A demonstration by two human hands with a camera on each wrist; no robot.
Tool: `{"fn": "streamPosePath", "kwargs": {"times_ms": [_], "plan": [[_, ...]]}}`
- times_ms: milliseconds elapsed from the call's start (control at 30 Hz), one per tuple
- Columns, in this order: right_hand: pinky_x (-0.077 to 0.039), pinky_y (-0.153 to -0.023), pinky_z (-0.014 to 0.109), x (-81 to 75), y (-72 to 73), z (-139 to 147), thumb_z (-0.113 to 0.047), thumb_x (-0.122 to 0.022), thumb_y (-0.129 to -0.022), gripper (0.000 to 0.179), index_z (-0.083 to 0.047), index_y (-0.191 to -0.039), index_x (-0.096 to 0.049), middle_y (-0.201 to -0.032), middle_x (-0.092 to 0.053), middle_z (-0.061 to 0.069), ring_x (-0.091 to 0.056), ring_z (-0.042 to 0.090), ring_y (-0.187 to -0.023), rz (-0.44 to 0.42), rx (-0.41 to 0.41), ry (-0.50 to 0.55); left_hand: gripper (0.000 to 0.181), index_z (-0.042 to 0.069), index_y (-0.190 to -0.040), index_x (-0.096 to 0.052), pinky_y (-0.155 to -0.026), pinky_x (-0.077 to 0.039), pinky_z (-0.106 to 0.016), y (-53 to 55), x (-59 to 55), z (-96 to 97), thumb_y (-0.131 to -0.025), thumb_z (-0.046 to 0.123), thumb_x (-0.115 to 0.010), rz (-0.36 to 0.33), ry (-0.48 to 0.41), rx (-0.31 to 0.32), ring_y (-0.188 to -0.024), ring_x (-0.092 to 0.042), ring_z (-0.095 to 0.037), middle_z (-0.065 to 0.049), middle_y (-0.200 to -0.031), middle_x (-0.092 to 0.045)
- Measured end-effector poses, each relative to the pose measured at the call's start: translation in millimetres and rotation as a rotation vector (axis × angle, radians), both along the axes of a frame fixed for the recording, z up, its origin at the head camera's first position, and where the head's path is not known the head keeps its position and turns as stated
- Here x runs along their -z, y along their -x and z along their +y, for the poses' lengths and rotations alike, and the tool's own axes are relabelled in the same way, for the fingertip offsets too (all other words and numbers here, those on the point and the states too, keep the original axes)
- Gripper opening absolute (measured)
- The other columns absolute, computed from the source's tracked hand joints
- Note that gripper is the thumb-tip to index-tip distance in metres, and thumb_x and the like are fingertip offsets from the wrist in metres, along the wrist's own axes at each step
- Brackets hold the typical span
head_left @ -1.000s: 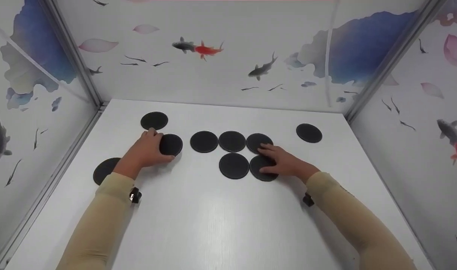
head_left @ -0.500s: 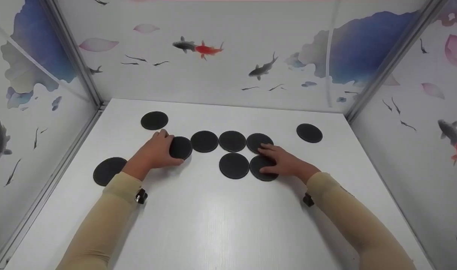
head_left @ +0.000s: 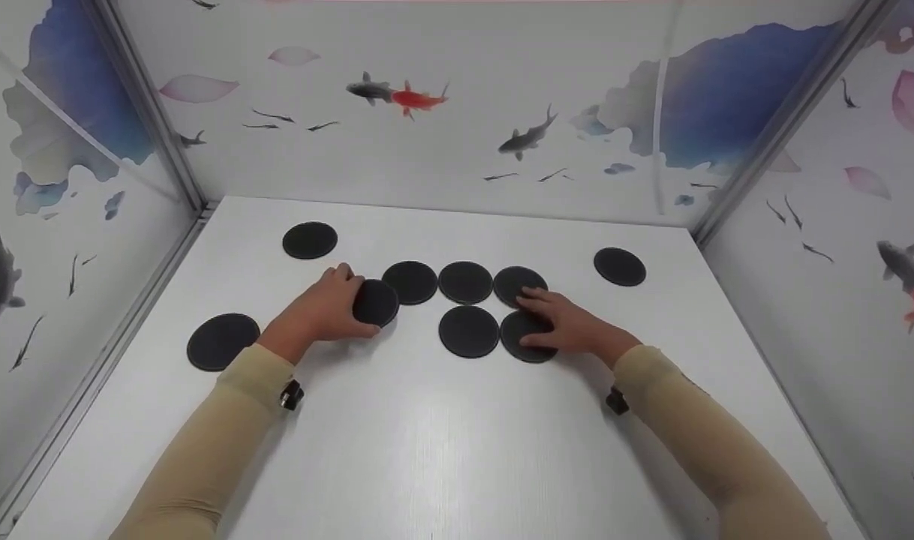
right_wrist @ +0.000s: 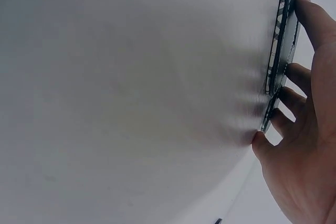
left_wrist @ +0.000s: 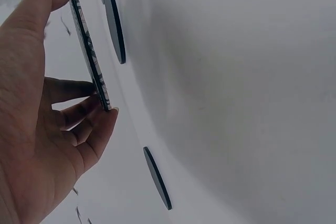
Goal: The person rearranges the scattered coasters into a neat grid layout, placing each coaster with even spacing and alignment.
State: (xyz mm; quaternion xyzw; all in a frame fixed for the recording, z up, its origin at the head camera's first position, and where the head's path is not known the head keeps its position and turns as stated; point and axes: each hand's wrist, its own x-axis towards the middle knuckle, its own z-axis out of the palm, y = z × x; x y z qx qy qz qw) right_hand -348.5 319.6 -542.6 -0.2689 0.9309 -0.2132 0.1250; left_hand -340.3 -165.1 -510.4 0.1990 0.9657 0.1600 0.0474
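A round black coaster [head_left: 377, 303] is pinched by its rim between the thumb and fingers of my left hand [head_left: 326, 306]. The left wrist view shows this coaster [left_wrist: 90, 56] held off the table, with a patterned pale face along its edge. My right hand [head_left: 566, 322] lies with spread fingers over two coasters: a back one [head_left: 517, 283] and a front one [head_left: 523, 337]. In the right wrist view its fingertips touch the black tops. Two coasters stand in line left of the back one, a middle one [head_left: 465, 282] and a left one [head_left: 410, 282]. Another coaster [head_left: 468, 331] touches the front one.
Loose coasters lie apart: one at back left [head_left: 310, 240], one at left [head_left: 220, 342] partly behind the left forearm, one at back right [head_left: 620, 266]. The white table [head_left: 427, 450] is enclosed by printed panels [head_left: 442, 165] at the back and both sides.
My left hand has moved right and slightly nearer with its coaster, now just in front of the leftmost coaster in the back row. The right hand has stayed in place.
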Motion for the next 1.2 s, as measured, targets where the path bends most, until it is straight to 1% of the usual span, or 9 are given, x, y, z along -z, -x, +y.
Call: {"fn": "streamPosePath", "kwargs": {"times_ms": [167, 267, 500, 700, 933, 1200], "plan": [[-0.024, -0.133, 0.059, -0.4, -1.5, 0.0, -0.060, -0.079, -0.099, 0.092, -0.017, -0.172, -0.042, -0.183, -0.023, 0.007, -0.019, 0.039, -0.168, -0.013, 0.014, -0.004, 0.098, -0.004, -0.153, -0.056, -0.109, -0.053, -0.052, -2.5, -1.4, 6.4, -0.085, 0.059, -0.086, 0.010, 0.004, 0.025, -0.126, -0.051, -0.034, -0.018, -0.136, -0.052], [-0.024, -0.132, 0.059, -0.3, -1.7, 0.1, -0.060, -0.079, -0.100, 0.092, -0.016, -0.172, -0.042, -0.183, -0.024, 0.008, -0.020, 0.040, -0.168, -0.004, 0.013, -0.006, 0.095, -0.004, -0.151, -0.058, -0.107, -0.054, -0.052, -3.7, -1.6, 10.5, -0.084, 0.057, -0.086, 0.020, 0.004, 0.041, -0.123, -0.052, -0.034, -0.017, -0.133, -0.053], [-0.024, -0.132, 0.059, 1.6, -0.3, 0.9, -0.058, -0.079, -0.100, 0.091, -0.016, -0.172, -0.042, -0.183, -0.024, 0.007, -0.020, 0.039, -0.168, -0.001, 0.012, -0.011, 0.093, -0.004, -0.147, -0.060, -0.103, -0.055, -0.049, -3.7, 3.8, 18.7, -0.084, 0.059, -0.085, 0.029, 0.030, 0.060, -0.119, -0.053, -0.032, -0.017, -0.132, -0.053], [-0.023, -0.133, 0.058, 2.0, 0.4, 1.5, -0.059, -0.078, -0.100, 0.092, -0.017, -0.173, -0.041, -0.183, -0.023, 0.007, -0.019, 0.038, -0.168, -0.003, 0.013, -0.023, 0.098, -0.005, -0.151, -0.058, -0.106, -0.054, -0.050, -4.2, 6.5, 25.3, -0.083, 0.060, -0.086, 0.031, 0.043, 0.081, -0.123, -0.052, -0.034, -0.020, -0.139, -0.052], [-0.023, -0.133, 0.059, -0.6, 1.5, 0.0, -0.059, -0.078, -0.100, 0.092, -0.019, -0.173, -0.040, -0.184, -0.021, 0.005, -0.018, 0.038, -0.168, -0.016, 0.022, -0.028, 0.109, -0.009, -0.160, -0.048, -0.114, -0.051, -0.053, -7.6, 7.5, 32.4, -0.084, 0.059, -0.086, 0.002, 0.054, 0.100, -0.134, -0.050, -0.037, -0.026, -0.152, -0.048], [-0.023, -0.132, 0.061, -1.1, 0.1, -0.8, -0.054, -0.079, -0.101, 0.090, -0.014, -0.172, -0.040, -0.183, -0.022, 0.011, -0.018, 0.043, -0.167, -0.016, 0.006, -0.015, 0.112, -0.007, -0.162, -0.047, -0.117, -0.050, -0.052, -8.7, 11.1, 39.8, -0.083, 0.062, -0.086, -0.020, 0.077, 0.110, -0.140, -0.049, -0.037, -0.026, -0.157, -0.046]]}}
